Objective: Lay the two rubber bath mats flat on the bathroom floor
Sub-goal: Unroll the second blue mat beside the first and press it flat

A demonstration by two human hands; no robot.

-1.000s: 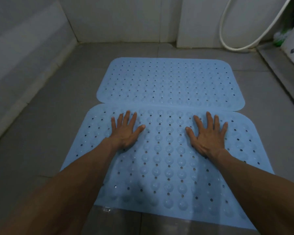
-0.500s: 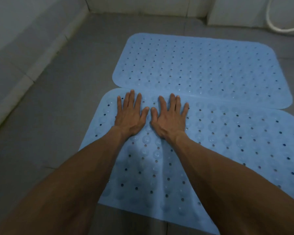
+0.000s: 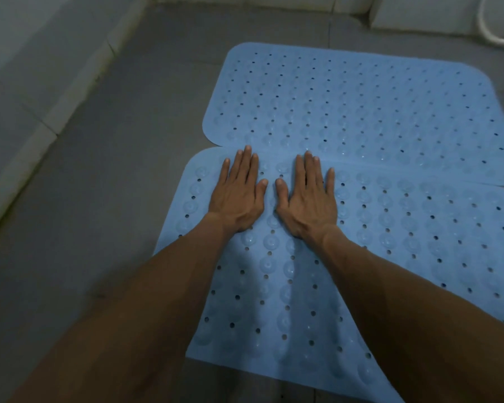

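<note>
A second ago the two hands were far apart on the near light blue rubber bath mat with round bumps and little holes (image 3: 376,242). Now they sit side by side, close to the mat's far left corner. The left hand (image 3: 237,196) is open and flat, palm down, with its fingers pointing at the far edge of the mat. The right hand (image 3: 309,199) is open and flat in the same way, just beside it, and the two thumbs nearly touch. Neither hand is gripping anything; they only press down.

The view has also swung to the left since then, so more of the grey tiled bathroom floor (image 3: 99,184) shows on that side, and the right end of the near mat runs out of the picture.

The far light blue rubber bath mat with small holes (image 3: 361,106) lies flat on the floor, nearer the far wall. Its near edge touches the far edge of the near mat, and the near mat looks to lap a little over it right where the fingers are. I cannot tell for sure.

Both mats are already spread out on the floor. I think the hands came together here to push this corner down so it sticks. The job looks almost done. Only a bit more smoothing may be left, maybe along the right part. A white hose (image 3: 498,36) curls by the far right corner of the floor, well away from the hands.
</note>
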